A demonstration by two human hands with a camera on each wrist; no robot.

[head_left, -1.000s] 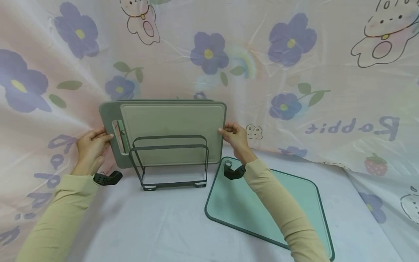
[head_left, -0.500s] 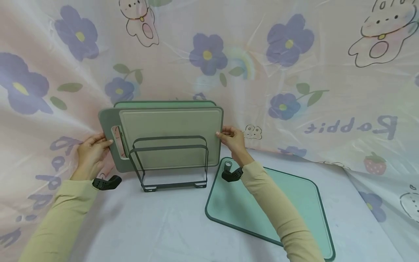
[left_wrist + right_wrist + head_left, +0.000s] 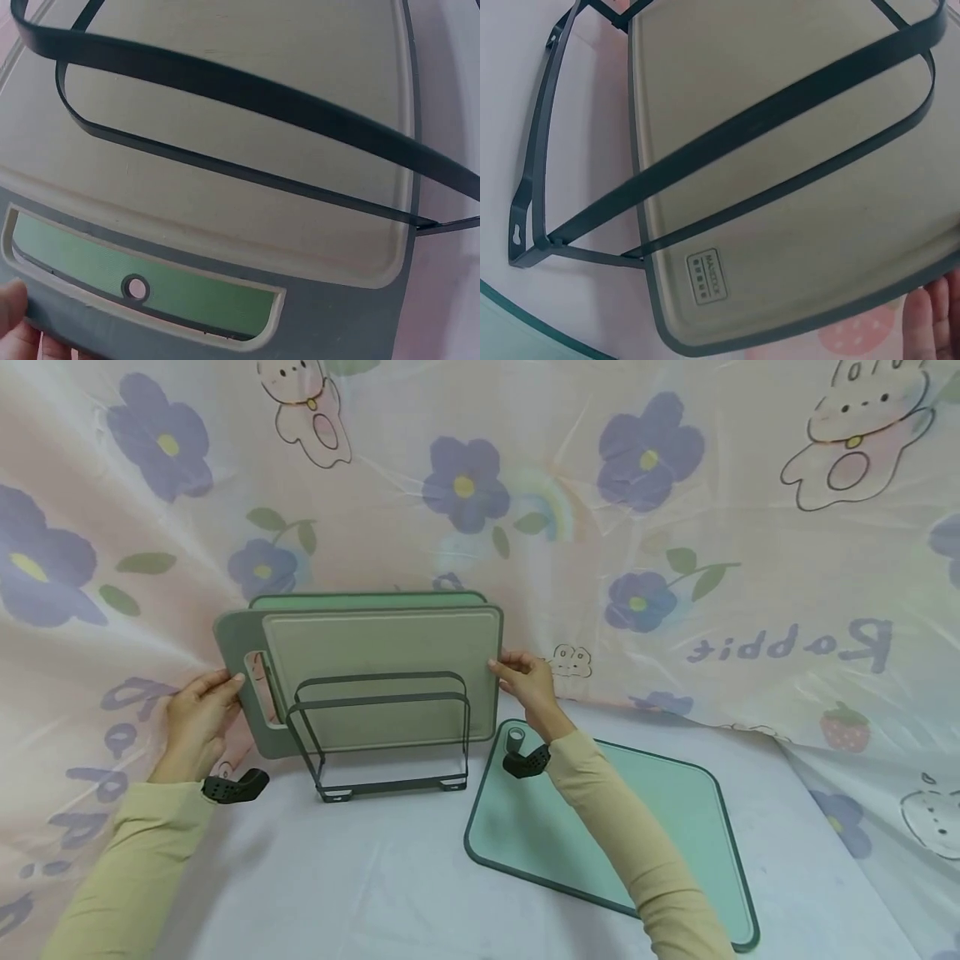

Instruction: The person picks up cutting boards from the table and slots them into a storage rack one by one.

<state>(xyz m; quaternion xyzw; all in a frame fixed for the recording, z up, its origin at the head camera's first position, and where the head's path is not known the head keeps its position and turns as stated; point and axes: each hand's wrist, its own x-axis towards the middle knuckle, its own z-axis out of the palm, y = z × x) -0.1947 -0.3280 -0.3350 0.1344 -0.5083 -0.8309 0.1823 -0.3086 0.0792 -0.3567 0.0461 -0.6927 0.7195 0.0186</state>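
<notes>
A beige cutting board (image 3: 382, 643) with a grey-green border and a slot handle stands on its long edge behind the front loops of a dark metal rack (image 3: 397, 786). My left hand (image 3: 197, 718) pinches its left edge beside the slot, the thumb (image 3: 11, 304) in front. At the opposite short edge, my right hand (image 3: 531, 689) grips the board between thumb and fingers (image 3: 930, 322). A light green cutting board (image 3: 367, 602) rises just behind the beige one; its hole shows through the slot in the left wrist view. Whether the beige board touches the rack's base is unclear.
Another light green cutting board (image 3: 690, 810) with a dark rim lies flat on the white tablecloth (image 3: 360, 877), right of the rack and partly under my right forearm. A patterned curtain (image 3: 555, 585) hangs close behind the boards.
The beige board has come down slightly with both hands, exposing more of the green board behind it. The head view has shifted a little to the right.
</notes>
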